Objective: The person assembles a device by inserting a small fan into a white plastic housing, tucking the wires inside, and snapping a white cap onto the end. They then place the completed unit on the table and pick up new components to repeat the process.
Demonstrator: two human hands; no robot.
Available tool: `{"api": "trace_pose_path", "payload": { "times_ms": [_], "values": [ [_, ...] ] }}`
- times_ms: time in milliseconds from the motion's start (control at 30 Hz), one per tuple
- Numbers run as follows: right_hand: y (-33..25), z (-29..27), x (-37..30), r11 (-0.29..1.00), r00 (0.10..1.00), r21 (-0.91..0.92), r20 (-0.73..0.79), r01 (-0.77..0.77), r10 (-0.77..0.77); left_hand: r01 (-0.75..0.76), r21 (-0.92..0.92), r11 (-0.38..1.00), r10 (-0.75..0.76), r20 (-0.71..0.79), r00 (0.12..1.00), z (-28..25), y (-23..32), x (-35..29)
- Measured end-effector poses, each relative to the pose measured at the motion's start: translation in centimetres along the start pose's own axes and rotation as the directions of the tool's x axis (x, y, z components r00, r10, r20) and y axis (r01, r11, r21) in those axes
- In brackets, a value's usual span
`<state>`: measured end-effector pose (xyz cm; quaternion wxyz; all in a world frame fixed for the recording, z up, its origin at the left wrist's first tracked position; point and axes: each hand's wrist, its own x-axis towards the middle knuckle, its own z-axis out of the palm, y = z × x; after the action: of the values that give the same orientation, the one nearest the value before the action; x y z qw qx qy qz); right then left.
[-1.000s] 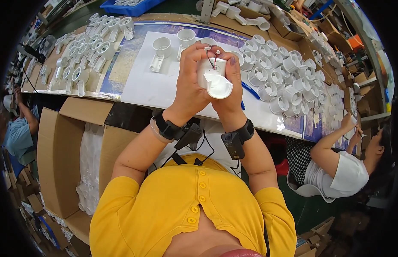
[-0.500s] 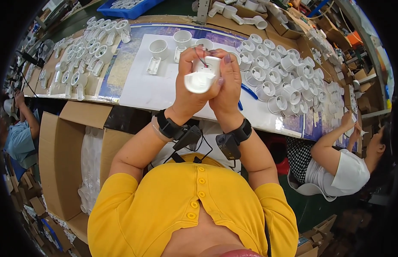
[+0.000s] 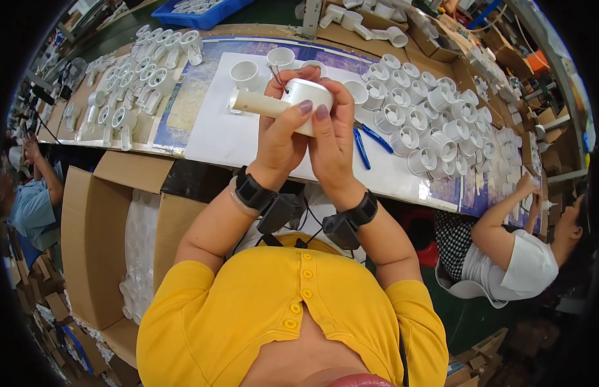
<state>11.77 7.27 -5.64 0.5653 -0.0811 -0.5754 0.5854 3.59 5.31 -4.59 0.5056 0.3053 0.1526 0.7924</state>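
Between my two hands is a white plastic housing [image 3: 310, 94], a round cup with a long cream-coloured arm pointing left. Thin dark and red wires stick up from it near my left fingers. My left hand [image 3: 281, 129] is closed round its left side, the thumb pressed on the cup's front. From the right, my right hand [image 3: 333, 132] wraps the cup, its thumb next to the left one. The fingertips behind the cup are partly hidden. Just right of my right hand lie blue-handled pliers [image 3: 362, 148] on the white sheet [image 3: 209, 129].
Several white cups [image 3: 406, 138] crowd the table's right side. Finished-looking cups with arms [image 3: 159, 80] stand in rows at left. Behind the sheet are a few more cups [image 3: 244, 74]. An open cardboard box [image 3: 86, 238] is at my left; a co-worker [image 3: 512, 258] sits at right.
The housing has been turned in my hands: its open, hollow end faced me before, and now its arm points left with the round side toward me. More of the pliers shows.
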Motion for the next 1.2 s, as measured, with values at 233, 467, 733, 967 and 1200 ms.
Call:
{"api": "trace_pose_path", "payload": {
  "times_ms": [233, 467, 733, 967, 1200],
  "values": [
    [2.3, -1.7, 0.1, 0.989, 0.985, 0.078, -0.105, -0.128, 0.136, -0.201, 0.522, 0.829, 0.150, 0.139, 0.979, -2.2, 0.2, 1.3],
    [-0.1, -3.5, 0.7, 0.793, 0.873, 0.450, -0.058, -0.411, 0.485, -0.342, 0.746, 0.571, -0.064, 0.456, 0.888, -2.6, 1.0, 0.4],
    [0.2, -5.1, 1.8, 0.738, 0.999, -0.675, 0.023, -0.009, 0.033, 0.264, -0.009, 0.964, -0.260, 0.153, 0.953, -1.3, 0.4, -0.9],
    [-0.6, -4.2, 0.0, 0.973, 0.969, 0.075, 0.131, -0.220, 0.209, 0.112, 0.237, 0.965, -0.136, 0.085, 0.987, -1.0, 0.8, -0.9],
    [0.2, -2.2, -0.1, 0.956, 0.965, 0.150, -0.037, -0.252, 0.260, 0.156, 0.086, 0.984, -0.161, 0.057, 0.985, -1.1, 0.6, -0.6]
  ]
}}
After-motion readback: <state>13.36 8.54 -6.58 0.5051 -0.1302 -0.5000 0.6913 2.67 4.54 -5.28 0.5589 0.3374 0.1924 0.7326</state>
